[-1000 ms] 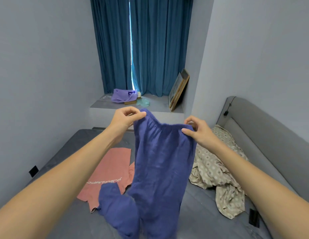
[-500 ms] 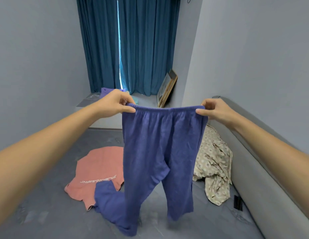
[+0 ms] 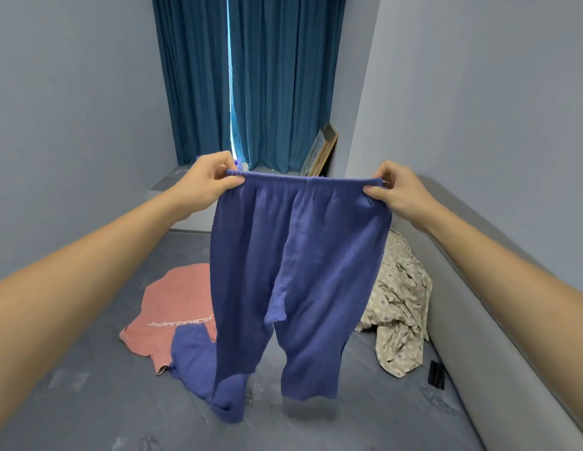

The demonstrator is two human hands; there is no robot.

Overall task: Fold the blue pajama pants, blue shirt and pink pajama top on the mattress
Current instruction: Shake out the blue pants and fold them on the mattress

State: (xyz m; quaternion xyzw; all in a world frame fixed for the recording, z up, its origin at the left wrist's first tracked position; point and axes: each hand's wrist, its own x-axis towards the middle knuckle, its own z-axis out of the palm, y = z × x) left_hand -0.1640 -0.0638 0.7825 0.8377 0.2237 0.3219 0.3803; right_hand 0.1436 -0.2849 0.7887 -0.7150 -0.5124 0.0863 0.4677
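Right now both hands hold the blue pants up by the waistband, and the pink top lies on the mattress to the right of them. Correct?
Not quite. The head view shows the pink top lying left of the blue pants, not right. Otherwise correct: the left hand and right hand pinch the waistband, and the top is on the mattress.

blue pajama pants (image 3: 303, 271): matt crinkled cloth | pink pajama top (image 3: 176, 307): smooth matt cloth | mattress (image 3: 88, 402): grey quilted fabric
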